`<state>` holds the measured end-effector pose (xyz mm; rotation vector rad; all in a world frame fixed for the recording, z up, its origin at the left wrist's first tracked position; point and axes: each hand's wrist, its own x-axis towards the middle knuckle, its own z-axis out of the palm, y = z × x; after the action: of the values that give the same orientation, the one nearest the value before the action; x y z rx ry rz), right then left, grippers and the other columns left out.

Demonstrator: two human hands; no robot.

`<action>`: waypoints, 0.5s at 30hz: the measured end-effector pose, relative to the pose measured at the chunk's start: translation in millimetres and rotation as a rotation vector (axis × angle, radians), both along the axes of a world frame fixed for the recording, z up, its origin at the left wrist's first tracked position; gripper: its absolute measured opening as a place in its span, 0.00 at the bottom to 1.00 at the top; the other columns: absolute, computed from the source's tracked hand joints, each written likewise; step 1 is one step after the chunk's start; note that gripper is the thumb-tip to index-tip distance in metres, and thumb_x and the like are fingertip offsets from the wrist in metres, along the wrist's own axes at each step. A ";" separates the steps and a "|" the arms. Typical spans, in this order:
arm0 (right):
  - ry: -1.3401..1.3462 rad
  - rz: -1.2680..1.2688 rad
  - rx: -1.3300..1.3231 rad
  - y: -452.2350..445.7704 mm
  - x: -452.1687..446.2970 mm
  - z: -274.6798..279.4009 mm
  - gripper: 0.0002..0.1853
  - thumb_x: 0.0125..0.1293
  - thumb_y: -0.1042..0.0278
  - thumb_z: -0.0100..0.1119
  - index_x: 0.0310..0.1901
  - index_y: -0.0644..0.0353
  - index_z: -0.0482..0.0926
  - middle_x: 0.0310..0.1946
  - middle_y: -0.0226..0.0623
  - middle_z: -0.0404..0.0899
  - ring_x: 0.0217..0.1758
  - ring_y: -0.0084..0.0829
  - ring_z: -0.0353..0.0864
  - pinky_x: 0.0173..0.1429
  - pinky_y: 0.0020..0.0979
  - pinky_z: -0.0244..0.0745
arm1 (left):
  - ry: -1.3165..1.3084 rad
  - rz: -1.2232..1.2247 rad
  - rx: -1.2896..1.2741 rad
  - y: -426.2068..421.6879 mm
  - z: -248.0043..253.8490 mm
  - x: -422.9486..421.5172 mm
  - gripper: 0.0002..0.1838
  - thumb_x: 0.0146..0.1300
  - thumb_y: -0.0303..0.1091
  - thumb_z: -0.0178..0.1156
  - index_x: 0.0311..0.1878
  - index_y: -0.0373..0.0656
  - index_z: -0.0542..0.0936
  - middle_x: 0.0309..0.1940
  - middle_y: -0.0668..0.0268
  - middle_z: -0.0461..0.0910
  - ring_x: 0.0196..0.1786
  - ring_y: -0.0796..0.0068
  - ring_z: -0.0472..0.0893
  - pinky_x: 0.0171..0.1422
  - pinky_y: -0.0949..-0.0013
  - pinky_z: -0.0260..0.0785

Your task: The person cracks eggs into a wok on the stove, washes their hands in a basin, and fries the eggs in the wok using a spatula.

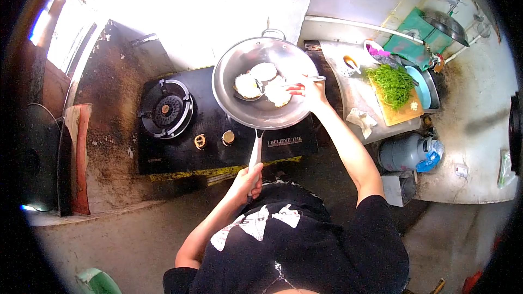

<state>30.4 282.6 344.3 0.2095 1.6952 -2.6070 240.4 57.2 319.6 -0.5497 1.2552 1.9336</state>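
Observation:
A wide steel wok (229, 103) sits over the right side of the black gas stove. My left hand (248, 185) is closed around its long handle, on the side nearest my body. Three whitish pieces that look like fried eggs (263, 71) lie in the wok. My right hand (314, 95) reaches over the wok's right side, fingers closed on a metal ladle (316, 79). The ladle's dark, rounded head appears under the left egg piece (247, 85); part of its shaft is hidden by the food and fingers.
A bare burner (165, 109) is at the stove's left. To the right, a side table (340, 65) bears a cutting board (389, 114) with chopped greens (392, 84), a small sauce bowl (350, 65) and a blue basin (420, 90). A gas cylinder (397, 152) stands below.

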 end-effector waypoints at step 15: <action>0.168 0.203 0.261 20.5 -10.7 38.2 0.11 0.65 0.67 0.47 0.43 0.68 0.70 0.32 0.46 0.78 0.30 0.37 0.83 0.33 0.29 0.81 | 0.004 0.031 -0.003 1.7 -2.3 1.3 0.19 0.63 0.50 0.54 0.27 0.45 0.64 0.13 0.70 0.64 0.09 0.80 0.60 0.12 0.74 0.52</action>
<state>19.7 303.1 382.6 -0.1748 1.9911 -2.3123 241.7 58.9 317.3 -0.5705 1.2584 1.9597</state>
